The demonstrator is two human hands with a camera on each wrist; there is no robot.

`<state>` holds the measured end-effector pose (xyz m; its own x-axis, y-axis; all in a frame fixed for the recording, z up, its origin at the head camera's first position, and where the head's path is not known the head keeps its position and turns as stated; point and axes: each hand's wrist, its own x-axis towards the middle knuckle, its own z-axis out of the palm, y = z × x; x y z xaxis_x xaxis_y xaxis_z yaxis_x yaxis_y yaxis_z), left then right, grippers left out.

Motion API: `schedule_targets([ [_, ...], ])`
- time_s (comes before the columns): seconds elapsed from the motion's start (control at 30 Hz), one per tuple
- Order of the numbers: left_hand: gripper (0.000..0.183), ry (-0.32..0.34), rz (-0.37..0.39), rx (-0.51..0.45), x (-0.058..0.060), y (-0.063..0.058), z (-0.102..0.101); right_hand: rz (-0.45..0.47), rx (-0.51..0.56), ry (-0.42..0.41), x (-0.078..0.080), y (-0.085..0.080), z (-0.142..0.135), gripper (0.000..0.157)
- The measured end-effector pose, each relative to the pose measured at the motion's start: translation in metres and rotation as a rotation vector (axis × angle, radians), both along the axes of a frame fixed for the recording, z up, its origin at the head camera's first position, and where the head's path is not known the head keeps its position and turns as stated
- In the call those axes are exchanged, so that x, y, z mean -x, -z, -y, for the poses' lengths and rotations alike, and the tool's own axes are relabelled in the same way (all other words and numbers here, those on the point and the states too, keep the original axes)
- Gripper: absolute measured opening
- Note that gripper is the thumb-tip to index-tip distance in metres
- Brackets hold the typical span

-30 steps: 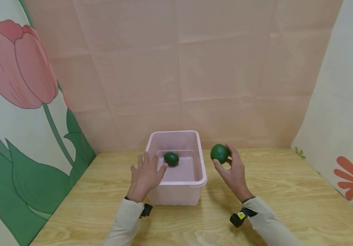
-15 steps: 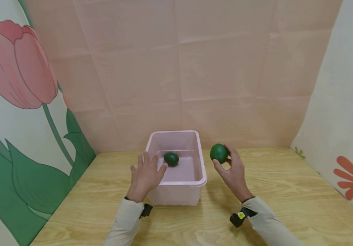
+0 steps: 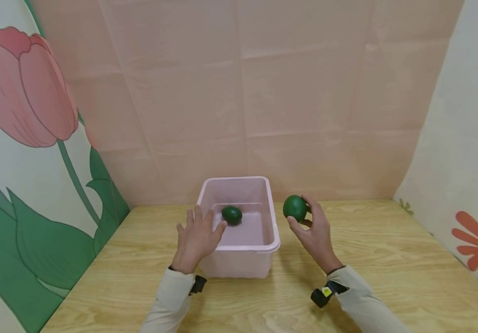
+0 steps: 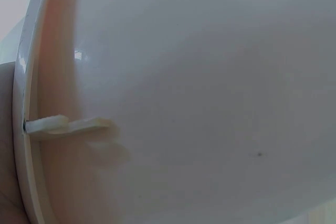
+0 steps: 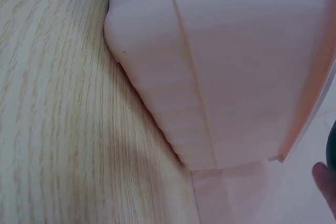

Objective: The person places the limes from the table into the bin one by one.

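Observation:
A pale pink plastic bin stands on the table, and a dark green oval fruit, perhaps an avocado, lies on its floor. My left hand is spread, palm down, at the bin's left front rim; its fingers are straight and hold nothing. The left wrist view is filled by the bin's outer wall. Right of the bin, my right hand pinches a smooth round green fruit between thumb and fingers, above the table. In the right wrist view a fingertip and a sliver of that fruit show.
The wood-grain table extends to both sides of the bin. A pink sheet hangs behind it. Flower-printed panels border the left and right. Each wrist wears a black strap with a small camera.
My right hand has shifted very slightly left, toward the bin, with the round green fruit in its fingers. The left hand, the bin and the oval fruit have stayed in place.

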<state>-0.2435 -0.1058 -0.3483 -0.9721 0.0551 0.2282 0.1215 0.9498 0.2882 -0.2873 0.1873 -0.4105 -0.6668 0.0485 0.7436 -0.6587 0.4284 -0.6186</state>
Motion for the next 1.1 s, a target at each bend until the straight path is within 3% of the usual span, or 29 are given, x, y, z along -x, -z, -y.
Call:
schedule_targets([
  [0.4, 0.063, 0.0, 0.006, -0.011, 0.0, 0.001, 0.0, 0.011, 0.0, 0.0, -0.004, -0.003, 0.003, 0.066],
  [0.73, 0.062, 0.005, 0.005, -0.021, 0.0, 0.001, 0.0, 0.014, -0.045, 0.018, -0.033, -0.031, 0.015, 0.06],
  [1.1, 0.063, 0.0, 0.005, -0.005, 0.0, 0.001, 0.0, -0.012, -0.051, -0.018, -0.032, -0.031, 0.015, 0.062],
])
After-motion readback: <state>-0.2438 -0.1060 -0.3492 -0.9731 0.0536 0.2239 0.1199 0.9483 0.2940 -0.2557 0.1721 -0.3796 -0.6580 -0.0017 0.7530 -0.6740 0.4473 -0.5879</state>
